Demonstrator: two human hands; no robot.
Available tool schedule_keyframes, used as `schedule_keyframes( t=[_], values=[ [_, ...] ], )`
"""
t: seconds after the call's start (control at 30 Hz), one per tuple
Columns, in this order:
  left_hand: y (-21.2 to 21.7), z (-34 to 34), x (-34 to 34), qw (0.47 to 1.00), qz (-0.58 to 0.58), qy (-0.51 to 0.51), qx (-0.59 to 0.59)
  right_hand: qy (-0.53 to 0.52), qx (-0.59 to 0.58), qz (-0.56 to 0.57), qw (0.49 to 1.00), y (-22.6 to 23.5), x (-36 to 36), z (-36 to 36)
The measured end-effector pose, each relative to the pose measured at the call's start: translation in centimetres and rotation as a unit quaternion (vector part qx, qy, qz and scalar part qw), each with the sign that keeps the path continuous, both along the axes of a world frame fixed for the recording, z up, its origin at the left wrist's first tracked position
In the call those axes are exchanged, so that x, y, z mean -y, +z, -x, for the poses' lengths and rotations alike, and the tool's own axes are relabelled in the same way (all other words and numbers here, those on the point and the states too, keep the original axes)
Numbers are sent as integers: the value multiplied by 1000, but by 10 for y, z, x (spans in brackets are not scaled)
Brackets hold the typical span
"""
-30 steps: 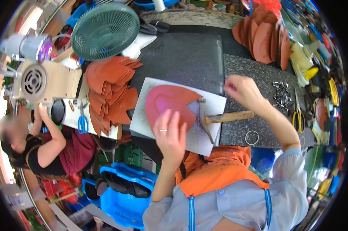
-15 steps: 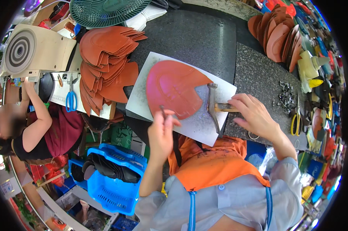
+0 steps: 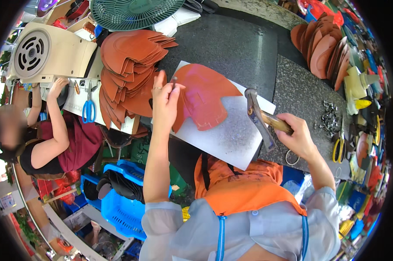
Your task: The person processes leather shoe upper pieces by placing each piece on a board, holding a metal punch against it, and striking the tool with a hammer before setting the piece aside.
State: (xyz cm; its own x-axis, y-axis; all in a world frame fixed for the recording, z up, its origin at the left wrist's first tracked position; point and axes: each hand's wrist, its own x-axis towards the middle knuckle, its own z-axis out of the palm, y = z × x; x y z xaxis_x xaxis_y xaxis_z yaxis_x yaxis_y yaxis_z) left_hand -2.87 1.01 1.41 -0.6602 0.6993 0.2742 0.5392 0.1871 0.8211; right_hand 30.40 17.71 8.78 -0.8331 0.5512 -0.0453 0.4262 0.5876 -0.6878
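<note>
"What lies on the white board (image 3: 242,135)?"

"One reddish-brown piece (image 3: 203,93), notched on its right side."

"And the hands?"

"At the board's left end, the person's left hand (image 3: 165,102) pinches a small dark tool (image 3: 174,81) (too small to name). The right hand (image 3: 297,135) grips a hammer (image 3: 262,116), its head over the board's right edge."

"Beyond those?"

"Left of the board, stacked pieces (image 3: 129,76); right of it, yellow-handled scissors (image 3: 339,148)."

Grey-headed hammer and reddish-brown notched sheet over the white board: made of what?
Grey-headed hammer: head probably steel, dull metallic sheen; handle apparently wood, blotchy brown. Reddish-brown notched sheet: smooth, thin, low sheen; leather or synthetic, can't tell.
</note>
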Motion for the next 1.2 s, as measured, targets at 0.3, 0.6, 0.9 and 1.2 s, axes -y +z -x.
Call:
schedule_keyframes(
  t=[0.3, 0.6, 0.9, 1.2],
  values=[
    [-1, 51, -23, 980, 90, -96, 151, -36, 35, 137, 989, -23, 5, 30],
    [-2, 39, 22, 984, 8, -13, 179, 1, -107, 485, 868, -24, 14, 84],
    [4, 0, 41, 986, 19, -24, 162, 31, -106, 452, 885, -34, 11, 111],
    [6, 4, 57, 991, 40, -1, 126, 58, -120, 442, 887, -30, 5, 134]
  ],
)
